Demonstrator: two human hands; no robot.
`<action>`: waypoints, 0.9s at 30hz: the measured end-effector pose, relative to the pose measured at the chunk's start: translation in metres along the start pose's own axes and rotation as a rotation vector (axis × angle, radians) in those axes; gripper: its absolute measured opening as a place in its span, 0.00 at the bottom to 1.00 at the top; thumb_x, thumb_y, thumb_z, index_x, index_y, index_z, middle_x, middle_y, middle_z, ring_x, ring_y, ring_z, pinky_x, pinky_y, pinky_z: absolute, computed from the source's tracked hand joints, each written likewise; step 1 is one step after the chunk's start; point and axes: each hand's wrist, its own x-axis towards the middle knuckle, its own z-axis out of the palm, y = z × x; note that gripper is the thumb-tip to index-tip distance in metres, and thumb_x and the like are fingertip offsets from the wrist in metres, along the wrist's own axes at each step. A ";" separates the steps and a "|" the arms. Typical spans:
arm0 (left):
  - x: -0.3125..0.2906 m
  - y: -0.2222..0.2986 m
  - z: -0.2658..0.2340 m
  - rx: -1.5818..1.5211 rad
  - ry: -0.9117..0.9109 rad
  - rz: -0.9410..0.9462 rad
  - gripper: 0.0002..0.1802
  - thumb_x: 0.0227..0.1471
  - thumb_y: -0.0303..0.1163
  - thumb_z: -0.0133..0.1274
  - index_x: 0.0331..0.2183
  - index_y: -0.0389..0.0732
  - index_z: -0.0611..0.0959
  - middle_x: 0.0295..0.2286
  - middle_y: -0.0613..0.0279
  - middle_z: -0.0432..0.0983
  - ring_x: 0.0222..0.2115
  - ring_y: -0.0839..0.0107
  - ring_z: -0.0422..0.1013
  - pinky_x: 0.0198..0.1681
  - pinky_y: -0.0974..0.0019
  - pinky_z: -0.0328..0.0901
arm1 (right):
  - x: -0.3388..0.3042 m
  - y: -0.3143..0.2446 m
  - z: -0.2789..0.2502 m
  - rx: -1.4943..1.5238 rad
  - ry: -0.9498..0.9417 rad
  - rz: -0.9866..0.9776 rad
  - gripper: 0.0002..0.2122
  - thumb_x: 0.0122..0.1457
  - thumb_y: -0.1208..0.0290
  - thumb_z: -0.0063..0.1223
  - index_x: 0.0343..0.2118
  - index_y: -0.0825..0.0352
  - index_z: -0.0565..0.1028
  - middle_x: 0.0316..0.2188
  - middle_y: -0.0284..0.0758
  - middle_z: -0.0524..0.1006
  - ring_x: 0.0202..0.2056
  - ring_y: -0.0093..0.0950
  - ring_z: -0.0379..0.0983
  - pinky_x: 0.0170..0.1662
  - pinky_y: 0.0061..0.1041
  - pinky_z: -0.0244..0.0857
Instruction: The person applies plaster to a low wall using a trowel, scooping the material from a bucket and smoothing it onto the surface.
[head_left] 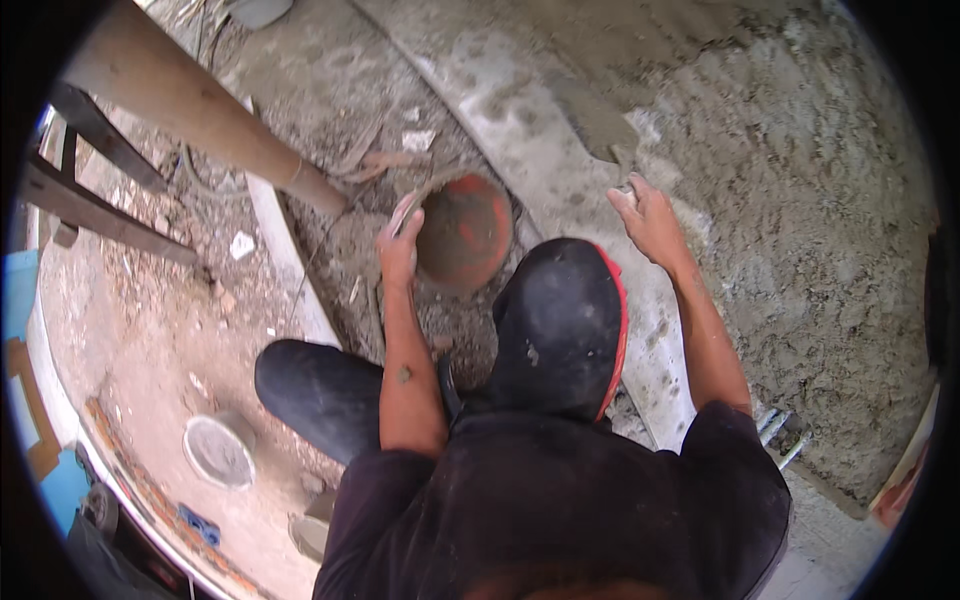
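Observation:
An orange bucket point(497, 228) with grey mortar point(452, 236) inside stands on the rubble in front of my knees. At its left rim is my left hand point(401, 243), fingers closed round the edge. My right hand point(648, 218) is closed on a trowel point(592, 122), above the pale concrete strip point(560, 185). The trowel's blade is coated grey and points away from me, close to the border of the mortar layer; its outline blends with the surface beneath, and my fingers mostly hide the handle.
Rough grey mortar point(810, 190) spreads across the right side. A thick round post point(215, 120) slants in from the upper left, beside dark wooden legs point(105, 205). Lower left are a round pail point(219, 452) and a blue object point(199, 524). Metal bars point(785, 437) jut near my right elbow.

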 end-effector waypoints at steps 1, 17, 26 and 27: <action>-0.002 0.005 0.007 -0.029 -0.012 -0.022 0.24 0.55 0.35 0.59 0.50 0.33 0.79 0.46 0.59 0.76 0.49 0.70 0.68 0.57 0.67 0.58 | -0.015 -0.007 0.012 -0.071 -0.200 -0.114 0.20 0.62 0.57 0.48 0.39 0.76 0.72 0.31 0.58 0.76 0.37 0.57 0.72 0.41 0.48 0.65; -0.015 0.012 -0.001 -0.155 0.048 -0.047 0.21 0.53 0.33 0.60 0.47 0.34 0.81 0.41 0.57 0.79 0.43 0.73 0.72 0.50 0.69 0.65 | 0.060 -0.033 0.186 -0.433 -0.221 -0.842 0.04 0.56 0.71 0.48 0.31 0.65 0.72 0.26 0.41 0.75 0.29 0.41 0.76 0.32 0.41 0.69; -0.007 -0.026 0.053 0.395 0.266 0.429 0.16 0.44 0.33 0.62 0.39 0.42 0.86 0.39 0.58 0.79 0.45 0.59 0.72 0.52 0.61 0.63 | 0.085 0.023 0.157 -0.710 -0.396 -0.588 0.11 0.65 0.66 0.40 0.39 0.68 0.70 0.33 0.51 0.77 0.36 0.53 0.74 0.40 0.50 0.66; -0.004 -0.033 0.047 0.289 0.260 0.440 0.16 0.43 0.33 0.62 0.39 0.42 0.86 0.39 0.58 0.79 0.45 0.59 0.72 0.52 0.61 0.63 | 0.083 0.028 0.169 -0.704 -0.447 -0.617 0.11 0.64 0.66 0.42 0.40 0.69 0.70 0.34 0.52 0.77 0.37 0.53 0.74 0.41 0.50 0.66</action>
